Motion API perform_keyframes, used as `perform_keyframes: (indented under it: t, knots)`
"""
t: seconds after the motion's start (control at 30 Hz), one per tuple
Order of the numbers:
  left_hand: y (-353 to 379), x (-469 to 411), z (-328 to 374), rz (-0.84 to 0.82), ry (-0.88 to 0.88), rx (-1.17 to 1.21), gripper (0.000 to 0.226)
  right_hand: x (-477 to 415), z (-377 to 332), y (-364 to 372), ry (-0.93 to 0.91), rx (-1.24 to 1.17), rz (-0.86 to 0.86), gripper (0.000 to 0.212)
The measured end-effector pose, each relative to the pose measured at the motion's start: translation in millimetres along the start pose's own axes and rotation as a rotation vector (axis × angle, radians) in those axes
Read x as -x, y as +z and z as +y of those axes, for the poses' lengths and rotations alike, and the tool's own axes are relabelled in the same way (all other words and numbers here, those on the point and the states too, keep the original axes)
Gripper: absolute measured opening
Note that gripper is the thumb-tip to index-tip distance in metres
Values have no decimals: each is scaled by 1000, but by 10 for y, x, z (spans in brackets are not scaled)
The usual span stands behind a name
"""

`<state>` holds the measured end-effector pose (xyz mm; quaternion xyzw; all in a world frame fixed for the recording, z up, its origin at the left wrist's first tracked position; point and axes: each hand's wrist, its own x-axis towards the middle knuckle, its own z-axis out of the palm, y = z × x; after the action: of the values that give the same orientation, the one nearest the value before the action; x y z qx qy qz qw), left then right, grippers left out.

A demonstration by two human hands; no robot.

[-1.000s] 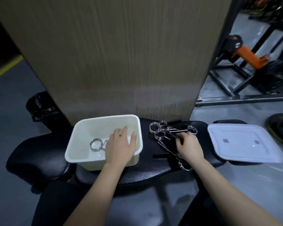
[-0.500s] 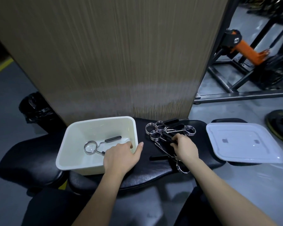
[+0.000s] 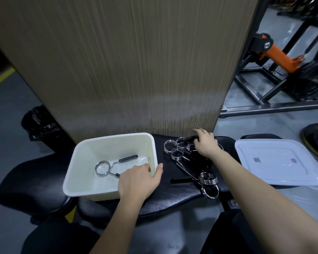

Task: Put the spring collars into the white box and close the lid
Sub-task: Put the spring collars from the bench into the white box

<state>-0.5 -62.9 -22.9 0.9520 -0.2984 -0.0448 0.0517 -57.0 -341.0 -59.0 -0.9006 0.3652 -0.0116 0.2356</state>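
Black padded bench [image 3: 173, 198], no legible writing. L hand [image 3: 138, 180] gripping white box [image 3: 77, 162] rim; R hand [image 3: 206, 143], since 0.5 s ago moved farther back, now closed on spring collars [image 3: 178, 151] handle.

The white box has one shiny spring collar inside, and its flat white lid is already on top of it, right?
Not quite. The head view shows the flat white lid lying on the right, apart from the open white plastic box. One shiny metal spring collar does lie inside.

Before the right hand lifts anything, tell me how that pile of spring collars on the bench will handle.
The pile of spring collars is bare coiled steel, so probably stiff and heavy for its size. Handles and coils overlap, so lifting one may drag neighbours along. The polished wire looks slippery; the black handle under the right hand likely grips better.
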Motion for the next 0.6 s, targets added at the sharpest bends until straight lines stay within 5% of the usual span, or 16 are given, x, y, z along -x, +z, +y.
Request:
perform_keyframes:
  t: [0.13,0.27,0.43,0.6]
  knots:
    - [-16,-6,9,9,-5,0,69,-205,5,0,-12,271,-110,51]
    - [-19,-6,24,20,-3,3,68,-291,16,-77,-113,319,11,19]
    - [-18,-12,26,19,-17,15,67,-104,99,-181,-367,326,252,19]
    - [-17,-3,30,6,-38,24,68,156,90,-317,-340,-55,461,16]
